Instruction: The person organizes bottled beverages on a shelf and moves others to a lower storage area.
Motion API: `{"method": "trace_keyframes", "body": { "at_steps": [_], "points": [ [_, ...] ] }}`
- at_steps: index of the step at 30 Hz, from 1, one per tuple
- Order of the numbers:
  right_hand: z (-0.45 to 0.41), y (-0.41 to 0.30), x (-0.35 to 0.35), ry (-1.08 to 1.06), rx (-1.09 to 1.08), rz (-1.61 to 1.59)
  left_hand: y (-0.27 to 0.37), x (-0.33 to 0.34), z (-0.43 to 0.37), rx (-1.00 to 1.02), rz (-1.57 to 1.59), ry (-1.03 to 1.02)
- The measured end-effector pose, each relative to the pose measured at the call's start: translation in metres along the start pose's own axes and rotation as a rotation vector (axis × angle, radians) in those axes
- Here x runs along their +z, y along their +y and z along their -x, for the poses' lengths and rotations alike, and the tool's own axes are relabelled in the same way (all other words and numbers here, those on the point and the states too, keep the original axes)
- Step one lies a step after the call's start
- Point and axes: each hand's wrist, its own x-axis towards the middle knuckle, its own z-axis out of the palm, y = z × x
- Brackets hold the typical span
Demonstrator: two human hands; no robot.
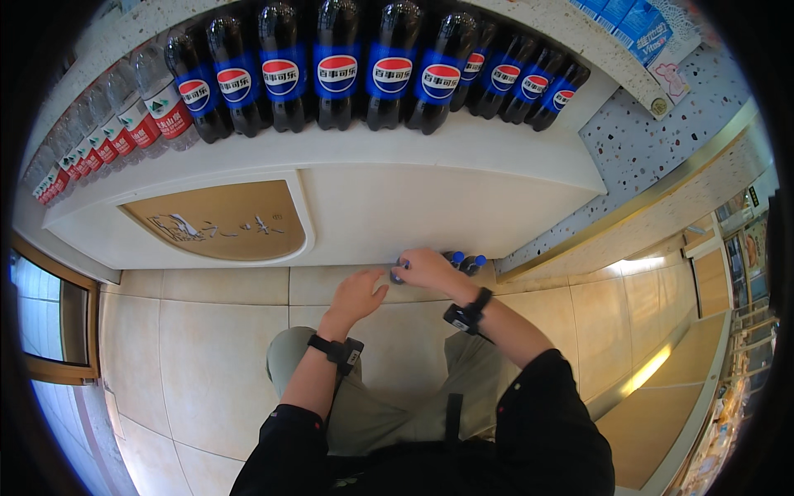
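Observation:
Low against the foot of a white counter front, my right hand (429,269) grips a dark bottle with a blue cap (397,276) near its top. Most of that bottle is hidden by the fingers. Just to its left, my left hand (358,294) holds nothing, its thumb and fingers apart and pointing towards the bottle. Two more blue-capped dark bottles (474,265) stand on the floor beyond my right wrist, partly covered by the hand. Each of my wrists wears a black strap with a small box.
A row of Pepsi bottles (337,65) lines the white ledge (372,146) above. Clear water bottles (164,105) with red labels continue it leftwards. A speckled stone panel (657,142) bounds the right side. My knees (291,350) are bent over the tiled floor (217,359).

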Motion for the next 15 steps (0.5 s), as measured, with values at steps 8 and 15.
{"method": "trace_keyframes", "body": {
  "at_steps": [8, 15],
  "points": [
    [-0.005, -0.048, -0.202, 0.892, -0.425, -0.512, 0.008, -0.012, -0.006, 0.001, 0.41, 0.056],
    [-0.078, -0.073, -0.245, 1.252, -0.382, -0.283, 0.041, -0.018, -0.02, 0.031, 0.516, 0.148]
  ]
}}
